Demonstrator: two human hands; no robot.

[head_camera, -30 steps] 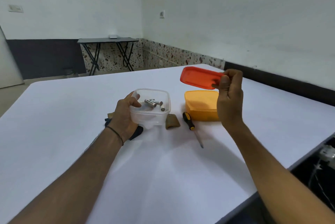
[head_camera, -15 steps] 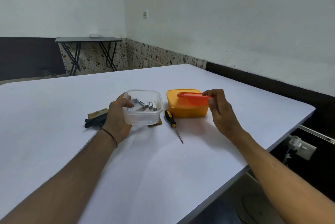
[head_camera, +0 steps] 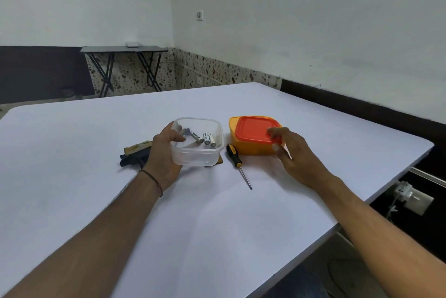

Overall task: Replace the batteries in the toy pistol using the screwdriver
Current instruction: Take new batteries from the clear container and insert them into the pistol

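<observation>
Both bare forearms reach forward; left hand (head_camera: 166,150) grips the clear tub (head_camera: 193,158), right hand (head_camera: 295,153) pinches the red lid (head_camera: 251,128).

I saw a white table (head_camera: 217,220) carrying a clear, colourless tub (head_camera: 193,159) of silver-white batteries (head_camera: 206,138) with black lettering, and a yellow-orange box (head_camera: 248,149) under a red-orange lid (head_camera: 252,128). The screwdriver (head_camera: 234,153) had a black handle striped with yellow and a grey shaft, while the toy pistol (head_camera: 134,153) showed tan over black. Behind, the white walls (head_camera: 289,20) ended in a cream skirting (head_camera: 217,73) speckled with brown.
</observation>
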